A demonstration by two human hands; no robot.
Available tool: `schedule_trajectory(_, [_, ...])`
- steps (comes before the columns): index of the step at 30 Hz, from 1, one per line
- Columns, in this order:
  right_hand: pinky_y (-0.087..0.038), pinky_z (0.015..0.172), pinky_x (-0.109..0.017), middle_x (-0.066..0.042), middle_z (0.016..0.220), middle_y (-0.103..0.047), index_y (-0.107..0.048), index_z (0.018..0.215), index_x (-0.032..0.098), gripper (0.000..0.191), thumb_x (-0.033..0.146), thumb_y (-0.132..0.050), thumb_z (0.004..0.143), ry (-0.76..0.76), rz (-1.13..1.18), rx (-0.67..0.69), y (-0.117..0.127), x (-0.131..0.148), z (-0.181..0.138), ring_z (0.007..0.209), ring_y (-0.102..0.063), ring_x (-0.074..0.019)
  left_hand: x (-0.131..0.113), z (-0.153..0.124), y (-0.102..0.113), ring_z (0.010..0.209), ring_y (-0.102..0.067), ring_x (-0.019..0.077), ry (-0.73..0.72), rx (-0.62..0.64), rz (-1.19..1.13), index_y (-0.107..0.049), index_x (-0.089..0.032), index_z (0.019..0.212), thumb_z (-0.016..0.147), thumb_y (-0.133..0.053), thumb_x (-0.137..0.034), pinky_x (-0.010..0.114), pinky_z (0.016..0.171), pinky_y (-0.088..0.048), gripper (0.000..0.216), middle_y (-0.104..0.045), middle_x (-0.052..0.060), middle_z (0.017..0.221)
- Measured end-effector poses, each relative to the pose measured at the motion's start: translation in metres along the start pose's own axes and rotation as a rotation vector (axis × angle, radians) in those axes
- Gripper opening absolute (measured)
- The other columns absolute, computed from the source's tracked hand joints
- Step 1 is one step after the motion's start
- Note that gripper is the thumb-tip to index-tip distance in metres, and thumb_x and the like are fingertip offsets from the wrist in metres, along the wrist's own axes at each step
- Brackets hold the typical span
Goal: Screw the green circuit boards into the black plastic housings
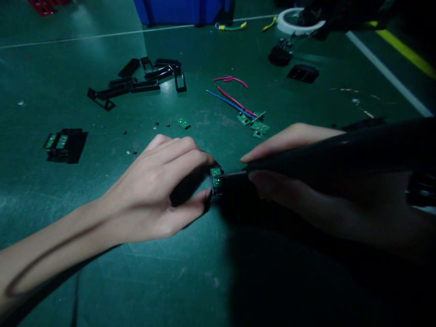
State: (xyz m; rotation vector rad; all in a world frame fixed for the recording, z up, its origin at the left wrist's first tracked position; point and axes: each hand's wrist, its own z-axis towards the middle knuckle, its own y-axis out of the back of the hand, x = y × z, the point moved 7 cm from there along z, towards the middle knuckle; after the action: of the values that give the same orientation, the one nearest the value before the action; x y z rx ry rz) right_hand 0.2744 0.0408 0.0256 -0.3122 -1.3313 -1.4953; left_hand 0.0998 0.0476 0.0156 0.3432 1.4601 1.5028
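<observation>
My left hand (163, 190) rests on the green mat and pinches a small black holder with green circuit boards (215, 179) between thumb and fingers. My right hand (299, 181) grips a dark pen-shaped power tool (340, 152). The tool's thin metal tip (231, 173) touches the green board in the holder. The right hand lies mostly in shadow under the tool.
Black plastic frames (136, 81) lie scattered at the back left. Another black holder with green boards (64, 143) sits at left. Loose green boards with red and blue wires (245, 111) lie behind my hands. A blue bin (180, 10) and a tape roll (293, 20) stand at the back.
</observation>
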Motion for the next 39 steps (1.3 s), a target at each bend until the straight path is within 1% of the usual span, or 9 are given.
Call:
schedule_trajectory(4, [-0.057,0.057,-0.020,0.003,0.086,-0.072,-0.070,0.102,0.024,0.007,0.023,-0.071,0.095,0.018,0.007,-0.016,-0.0003,0.0014,0.0008,0.070,-0.066,-0.0097,-0.0001,-0.0007,0.0012,0.093,-0.064,0.0208,0.003,0.001,-0.007,-0.065,-0.012,0.118,0.093,-0.065,-0.024,0.038,0.084,-0.040,0.027,-0.067,0.007,0.100])
schedule_trajectory(8, [-0.058,0.060,-0.021,0.003,0.088,-0.072,-0.070,0.102,0.025,0.008,0.020,-0.071,0.096,0.009,0.010,0.018,-0.0026,0.0001,0.0011,0.072,-0.067,-0.0095,-0.0001,-0.0012,0.0009,0.094,-0.064,0.0205,0.002,0.002,-0.010,-0.065,-0.013,0.118,0.093,-0.065,-0.023,0.038,0.084,-0.040,0.027,-0.067,0.006,0.101])
schedule_trajectory(11, [-0.057,0.060,-0.021,0.004,0.088,-0.072,-0.069,0.103,0.025,0.007,0.023,-0.071,0.096,0.006,0.024,0.012,-0.0026,-0.0015,0.0010,0.072,-0.067,-0.0094,-0.0002,-0.0012,0.0008,0.094,-0.064,0.0203,-0.003,-0.003,-0.002,-0.066,-0.013,0.118,0.094,-0.065,-0.023,0.037,0.083,-0.040,0.027,-0.067,0.006,0.101])
schedule_trajectory(17, [-0.056,0.060,-0.021,0.005,0.085,-0.070,-0.070,0.100,0.025,0.005,0.024,-0.072,0.096,-0.016,0.051,0.018,-0.0041,-0.0017,0.0022,0.070,-0.066,-0.0085,-0.0005,-0.0012,0.0011,0.094,-0.065,0.0198,-0.001,0.002,0.012,-0.066,-0.012,0.118,0.095,-0.063,-0.021,0.037,0.084,-0.041,0.025,-0.067,0.006,0.101])
schedule_trajectory(30, [-0.058,0.063,-0.022,0.003,0.089,-0.071,-0.070,0.102,0.024,0.006,0.025,-0.071,0.096,-0.033,0.066,0.011,-0.0015,-0.0020,0.0015,0.073,-0.066,-0.0091,-0.0018,-0.0017,0.0035,0.090,-0.063,0.0175,-0.031,-0.043,0.000,-0.066,-0.011,0.119,0.096,-0.066,-0.024,0.036,0.081,-0.042,0.027,-0.068,0.005,0.098])
schedule_trajectory(36, [-0.057,0.062,-0.021,0.003,0.088,-0.072,-0.070,0.103,0.023,0.008,0.024,-0.072,0.095,-0.027,0.071,0.001,-0.0009,-0.0043,-0.0011,0.073,-0.066,-0.0090,-0.0055,-0.0025,0.0076,0.087,-0.065,0.0160,-0.048,-0.074,-0.012,-0.066,-0.012,0.112,0.095,-0.068,-0.022,0.035,0.081,-0.044,0.020,-0.069,0.005,0.097])
schedule_trajectory(39, [-0.056,0.062,-0.021,0.003,0.088,-0.072,-0.071,0.103,0.023,0.008,0.024,-0.073,0.095,-0.014,0.056,-0.007,0.0001,-0.0046,-0.0013,0.073,-0.066,-0.0090,-0.0053,-0.0023,0.0070,0.086,-0.065,0.0155,-0.044,-0.077,-0.010,-0.066,-0.012,0.111,0.095,-0.069,-0.024,0.034,0.080,-0.045,0.020,-0.070,0.004,0.096])
